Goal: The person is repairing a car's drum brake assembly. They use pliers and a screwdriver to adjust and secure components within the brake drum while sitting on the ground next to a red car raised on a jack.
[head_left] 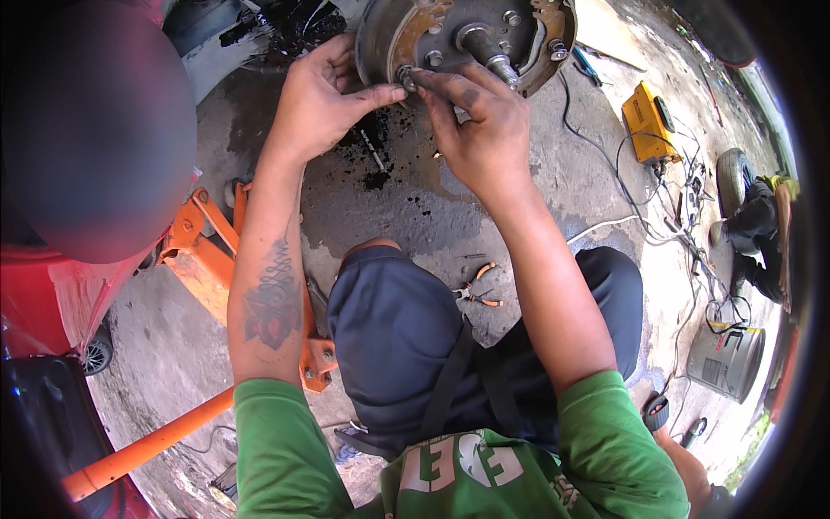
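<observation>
A drum brake assembly with brown brake shoes, bolts and a central spindle is at the top of the view. At its lower left sits a small metal hold-down spring. My left hand grips the rim of the backing plate. Its thumb reaches to the spring, and some of its fingers are hidden behind the plate. My right hand comes from the other side, with thumb and forefinger pinched on the spring below the spindle. Both hands are smudged with grease.
An orange jack stands left, beside a red car body. Orange-handled pliers lie on the concrete between my knees. To the right are a yellow device, cables, a tire, a grey bucket and another person's legs.
</observation>
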Demonstrator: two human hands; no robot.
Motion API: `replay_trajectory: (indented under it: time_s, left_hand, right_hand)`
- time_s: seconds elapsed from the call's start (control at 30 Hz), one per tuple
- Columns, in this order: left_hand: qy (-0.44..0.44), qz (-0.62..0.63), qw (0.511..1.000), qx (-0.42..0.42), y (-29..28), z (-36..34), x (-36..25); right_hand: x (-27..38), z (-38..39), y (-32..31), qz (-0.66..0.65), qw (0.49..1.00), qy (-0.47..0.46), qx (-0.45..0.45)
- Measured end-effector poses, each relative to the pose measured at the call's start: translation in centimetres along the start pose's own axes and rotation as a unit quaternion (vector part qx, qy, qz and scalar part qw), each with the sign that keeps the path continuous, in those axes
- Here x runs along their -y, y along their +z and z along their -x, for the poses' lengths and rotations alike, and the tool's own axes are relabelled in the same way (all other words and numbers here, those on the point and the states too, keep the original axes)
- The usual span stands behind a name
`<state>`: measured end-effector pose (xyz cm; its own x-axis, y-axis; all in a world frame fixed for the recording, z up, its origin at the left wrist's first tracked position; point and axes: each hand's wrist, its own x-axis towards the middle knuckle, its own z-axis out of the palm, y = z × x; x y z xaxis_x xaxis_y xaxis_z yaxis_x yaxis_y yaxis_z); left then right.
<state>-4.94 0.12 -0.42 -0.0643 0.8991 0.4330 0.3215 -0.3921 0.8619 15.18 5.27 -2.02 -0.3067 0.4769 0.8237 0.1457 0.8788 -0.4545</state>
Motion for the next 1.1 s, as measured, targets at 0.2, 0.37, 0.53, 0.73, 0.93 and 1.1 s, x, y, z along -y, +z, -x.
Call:
replay_trajectory:
  time_s: [0.2,0.37,0.53,0.73,0.93,1.1]
  left_hand:
    - [-0.011,0.008,1.000,0.003,-0.3,-0.1,0.0]
    - [-0.009,-0.002,1.000,-0.016,0.2,-0.1,-0.6]
    - [-0.080,0.015,0.996,-0.032,0.5,0.3,-2.5]
    - [-0.098,0.014,0.994,-0.040,1.0,-0.1,-3.4]
    - [-0.066,0.013,0.997,-0.047,1.1,0.1,-2.7]
    - [-0.066,0.015,0.996,-0.052,0.9,0.0,-2.3]
  right_hand:
    - [0.0,0.1,0.4,0.008,1.000,-0.002,-0.014]
    - [-0.4,0.3,0.8,0.017,0.999,-0.016,-0.046]
    - [-0.8,0.3,1.2,-0.021,0.998,-0.028,-0.055]
    - [-1.2,0.6,1.6,-0.059,0.997,0.025,-0.051]
    - [-2.1,1.3,2.7,-0.205,0.968,0.139,-0.036]
    - [-1.8,1.9,3.6,-0.265,0.948,0.159,-0.083]
